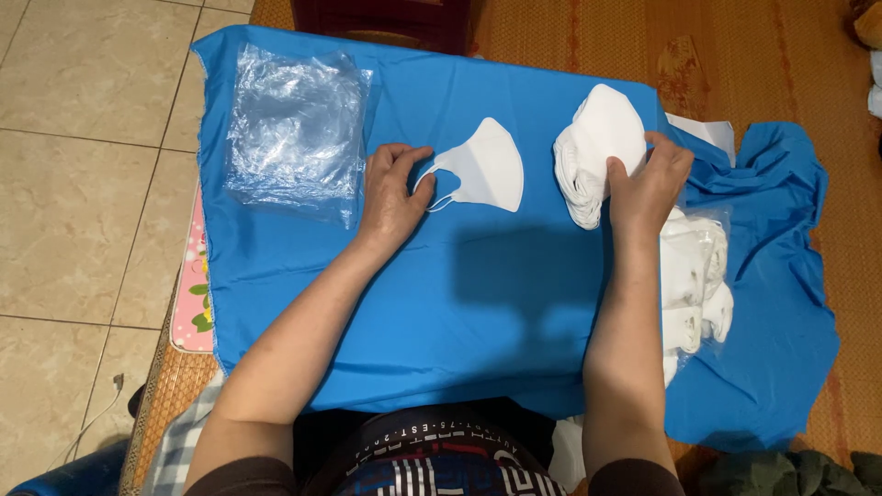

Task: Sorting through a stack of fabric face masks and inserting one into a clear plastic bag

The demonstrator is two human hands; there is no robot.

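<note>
Nearest the camera, the person's 2 forearms reach out over a surface draped in blue cloth (496,303). On the right, beside the right forearm, a clear bag (698,276) lies with white masks inside, seemingly already packed, though how many cannot be told. Farther out, the left hand (393,195) rests on the cloth with its grip pinching the ear loop of 1 flat white mask (487,165), which lies spread just right of the fingers, near the middle of the surface. The right hand (648,179) has its grip closed around the edge of a stack (593,152) of white masks, thumb on the near side and fingers over the far side, and the stack sits tilted on the cloth, well apart from the single mask. Farther left, a pile of empty clear bags (294,129) lies flat near the far left corner, untouched by either hand. Judging from how things lie, the work looks partly done: some masks are bagged on the right, 1 mask is separated out, and the thick stack and many empty bags suggest much is left. Beyond the cloth are a tiled floor (83,184) at left and a woven mat (763,55) at right.
</note>
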